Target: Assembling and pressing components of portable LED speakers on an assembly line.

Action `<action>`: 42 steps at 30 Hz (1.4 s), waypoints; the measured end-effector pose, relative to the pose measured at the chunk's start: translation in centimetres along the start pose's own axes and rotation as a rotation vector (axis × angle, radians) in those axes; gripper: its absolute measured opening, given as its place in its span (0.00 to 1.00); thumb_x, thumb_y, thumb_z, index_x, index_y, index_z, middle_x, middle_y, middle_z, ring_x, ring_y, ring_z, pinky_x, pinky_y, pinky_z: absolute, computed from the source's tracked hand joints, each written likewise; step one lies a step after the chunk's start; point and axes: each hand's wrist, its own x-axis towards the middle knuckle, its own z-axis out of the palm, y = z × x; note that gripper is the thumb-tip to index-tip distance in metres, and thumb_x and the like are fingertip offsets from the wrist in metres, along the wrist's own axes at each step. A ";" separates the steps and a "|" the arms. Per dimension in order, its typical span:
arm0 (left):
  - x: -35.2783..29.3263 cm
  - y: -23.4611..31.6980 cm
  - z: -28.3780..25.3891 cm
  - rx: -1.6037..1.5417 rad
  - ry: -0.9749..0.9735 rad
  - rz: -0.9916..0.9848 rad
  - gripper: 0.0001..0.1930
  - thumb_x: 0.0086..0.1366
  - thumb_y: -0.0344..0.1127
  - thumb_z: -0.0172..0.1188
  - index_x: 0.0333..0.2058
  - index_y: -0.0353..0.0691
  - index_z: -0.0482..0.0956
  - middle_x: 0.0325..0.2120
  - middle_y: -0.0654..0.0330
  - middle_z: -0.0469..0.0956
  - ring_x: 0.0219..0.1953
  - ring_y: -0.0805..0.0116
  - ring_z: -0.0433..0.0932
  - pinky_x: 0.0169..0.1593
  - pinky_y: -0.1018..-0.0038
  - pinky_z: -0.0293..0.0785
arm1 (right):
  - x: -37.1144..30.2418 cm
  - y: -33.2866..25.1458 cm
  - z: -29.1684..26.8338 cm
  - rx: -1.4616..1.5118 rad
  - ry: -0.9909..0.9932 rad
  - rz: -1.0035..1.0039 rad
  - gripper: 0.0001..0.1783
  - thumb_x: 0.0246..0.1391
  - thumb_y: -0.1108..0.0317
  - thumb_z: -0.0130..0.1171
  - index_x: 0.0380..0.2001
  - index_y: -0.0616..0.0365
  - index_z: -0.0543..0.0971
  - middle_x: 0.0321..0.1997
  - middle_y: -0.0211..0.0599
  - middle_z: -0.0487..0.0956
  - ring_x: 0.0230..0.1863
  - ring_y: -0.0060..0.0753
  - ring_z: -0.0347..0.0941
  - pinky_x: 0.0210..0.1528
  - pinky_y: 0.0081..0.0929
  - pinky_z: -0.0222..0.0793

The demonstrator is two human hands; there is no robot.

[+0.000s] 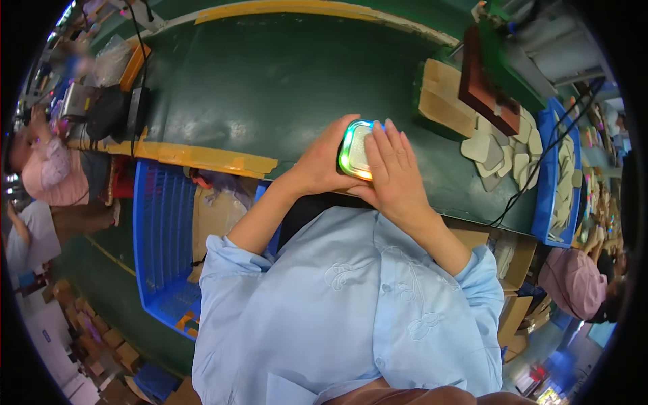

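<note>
My right fingers (391, 145) lie flat over the small glowing device (354, 150), and my left hand (322, 165) is curled around its left side, holding it just above the near edge of the green tabletop (270, 88). I judge this a pressing or checking step; next needs steady grip.
</note>
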 end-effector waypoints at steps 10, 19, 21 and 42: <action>2.1 3.9 -0.9 -0.075 0.055 -0.033 0.54 0.40 0.40 0.81 0.66 0.39 0.60 0.58 0.51 0.72 0.60 0.58 0.72 0.62 0.66 0.68 | -8.0 1.9 -1.3 0.312 0.278 0.231 0.31 0.52 0.68 0.67 0.58 0.67 0.71 0.61 0.56 0.72 0.62 0.60 0.68 0.63 0.45 0.64; 14.9 4.5 7.2 -0.298 -0.078 0.098 0.47 0.43 0.41 0.77 0.62 0.38 0.65 0.53 0.50 0.74 0.57 0.57 0.74 0.61 0.66 0.68 | -11.4 1.9 -1.4 0.262 0.351 0.317 0.23 0.48 0.78 0.66 0.49 0.67 0.76 0.50 0.51 0.79 0.52 0.56 0.74 0.55 0.41 0.71; 16.2 4.9 7.9 -0.200 -0.033 0.212 0.47 0.44 0.41 0.77 0.62 0.36 0.64 0.55 0.49 0.73 0.58 0.55 0.73 0.62 0.64 0.67 | -11.8 2.1 -1.5 0.276 0.379 0.347 0.22 0.49 0.78 0.66 0.49 0.67 0.76 0.50 0.51 0.79 0.52 0.56 0.74 0.55 0.41 0.71; 8.5 -3.3 0.0 -0.066 0.263 -0.117 0.19 0.63 0.29 0.63 0.52 0.33 0.75 0.34 0.64 0.78 0.32 0.79 0.72 0.41 0.79 0.72 | -8.6 17.1 -6.8 -0.261 -0.040 0.440 0.34 0.37 0.68 0.73 0.51 0.66 0.75 0.59 0.49 0.73 0.63 0.57 0.65 0.62 0.47 0.62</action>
